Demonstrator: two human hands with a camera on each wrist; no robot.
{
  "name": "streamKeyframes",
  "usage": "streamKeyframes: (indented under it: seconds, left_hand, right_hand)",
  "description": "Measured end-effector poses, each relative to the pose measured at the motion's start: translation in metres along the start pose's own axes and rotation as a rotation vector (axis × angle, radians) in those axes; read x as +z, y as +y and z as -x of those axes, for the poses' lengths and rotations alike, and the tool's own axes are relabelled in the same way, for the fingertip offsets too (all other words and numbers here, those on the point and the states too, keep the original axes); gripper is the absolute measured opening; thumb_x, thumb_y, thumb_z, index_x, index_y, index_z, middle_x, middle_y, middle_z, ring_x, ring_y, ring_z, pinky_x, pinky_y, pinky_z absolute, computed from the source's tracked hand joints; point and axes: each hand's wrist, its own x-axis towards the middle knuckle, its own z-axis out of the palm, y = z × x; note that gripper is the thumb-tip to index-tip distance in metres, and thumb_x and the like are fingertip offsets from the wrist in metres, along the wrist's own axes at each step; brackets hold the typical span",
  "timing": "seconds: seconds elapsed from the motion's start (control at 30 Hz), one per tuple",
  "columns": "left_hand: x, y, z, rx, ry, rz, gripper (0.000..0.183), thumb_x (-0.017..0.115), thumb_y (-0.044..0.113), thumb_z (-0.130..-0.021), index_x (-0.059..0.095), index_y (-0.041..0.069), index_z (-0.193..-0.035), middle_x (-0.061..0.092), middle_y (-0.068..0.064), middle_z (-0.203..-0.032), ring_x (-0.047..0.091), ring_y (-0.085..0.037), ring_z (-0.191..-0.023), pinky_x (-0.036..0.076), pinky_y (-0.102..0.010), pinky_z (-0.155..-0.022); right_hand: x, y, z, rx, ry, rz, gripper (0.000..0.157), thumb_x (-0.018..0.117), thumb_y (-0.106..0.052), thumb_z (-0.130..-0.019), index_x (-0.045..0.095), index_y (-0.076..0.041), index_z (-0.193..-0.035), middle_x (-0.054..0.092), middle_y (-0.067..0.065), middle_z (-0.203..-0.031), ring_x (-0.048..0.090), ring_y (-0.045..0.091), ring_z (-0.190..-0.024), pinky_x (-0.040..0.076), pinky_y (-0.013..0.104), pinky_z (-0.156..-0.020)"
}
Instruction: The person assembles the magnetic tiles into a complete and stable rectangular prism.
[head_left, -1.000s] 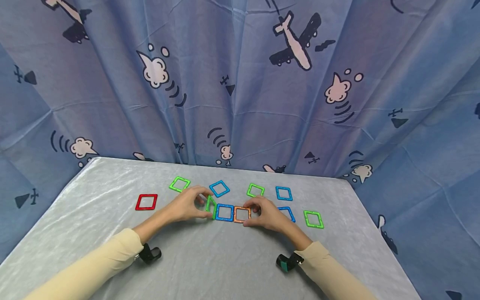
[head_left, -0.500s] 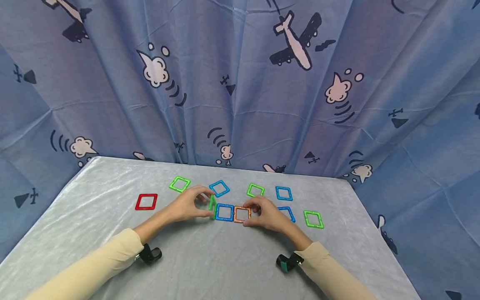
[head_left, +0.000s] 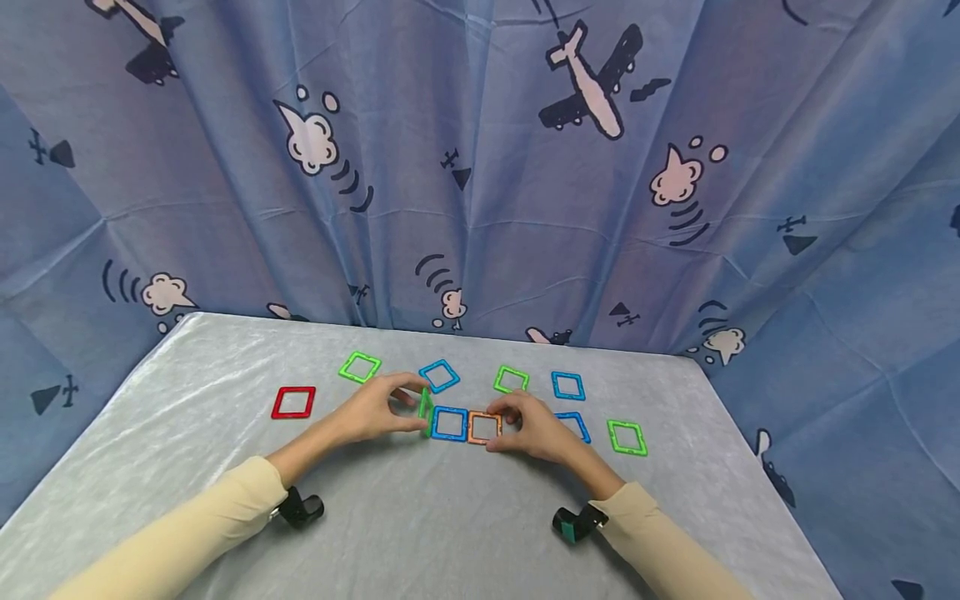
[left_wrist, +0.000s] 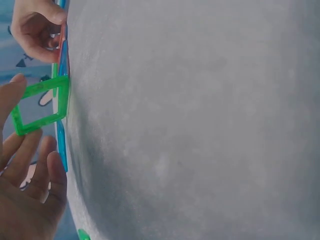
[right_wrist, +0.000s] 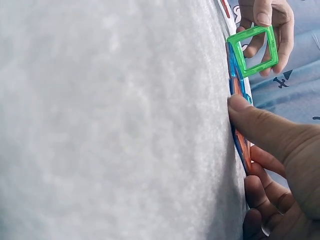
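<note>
My left hand pinches a green square magnetic tile between thumb and fingers. That tile stands on edge at the left side of a flat blue magnetic tile. On the blue tile's other side, an orange magnetic tile lies against it. My right hand grips the orange tile's front and back edges. In the left wrist view, the green tile is an open frame, with the thumb on one edge and fingers at the opposite one. The right wrist view shows the right thumb over the orange tile.
Loose tiles lie around on the grey cloth: a red one at left, a green one behind it, a blue one at the back, and several at right, including a green one. A patterned blue curtain hangs behind the table.
The green tile in my left hand has swung from leaning left to nearly upright, its top edge moving right toward the blue tile. The right hand and the orange tile have stayed put.
</note>
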Motion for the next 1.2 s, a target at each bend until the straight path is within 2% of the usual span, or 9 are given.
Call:
streamKeyframes:
  seconds: [0.33,0.8,1.2]
  left_hand:
    - [0.001,0.001,-0.001,-0.006,-0.01,-0.001,0.055,0.086,0.02,-0.085,0.063,-0.001,-0.131,0.065,-0.016,-0.125,0.067,-0.03,-0.104,0.058,-0.039,-0.081]
    - [-0.001,0.0,-0.002,-0.018,0.005,0.015,0.055,0.086,0.018,-0.085,0.063,-0.001,-0.131,0.064,-0.019,-0.126,0.067,-0.034,-0.105,0.058,-0.04,-0.081]
    - [-0.001,0.0,-0.002,-0.04,0.007,0.003,0.054,0.086,0.019,-0.085,0.064,0.0,-0.13,0.065,-0.015,-0.125,0.067,-0.028,-0.104,0.058,-0.034,-0.08]
  right_hand:
    - [-0.001,0.0,-0.002,-0.037,-0.015,-0.001,0.049,0.092,-0.024,-0.077,0.072,-0.005,-0.117,0.059,0.003,-0.1,0.054,0.02,-0.087,0.045,0.032,-0.074]
    - [-0.001,-0.001,-0.011,-0.041,-0.026,-0.015,0.049,0.092,-0.023,-0.077,0.072,-0.005,-0.117,0.059,0.003,-0.103,0.055,0.02,-0.089,0.047,0.034,-0.077]
    - [-0.002,-0.001,-0.014,-0.036,-0.045,-0.011,0.048,0.092,-0.021,-0.077,0.071,-0.005,-0.117,0.058,0.003,-0.104,0.056,0.019,-0.09,0.048,0.036,-0.08]
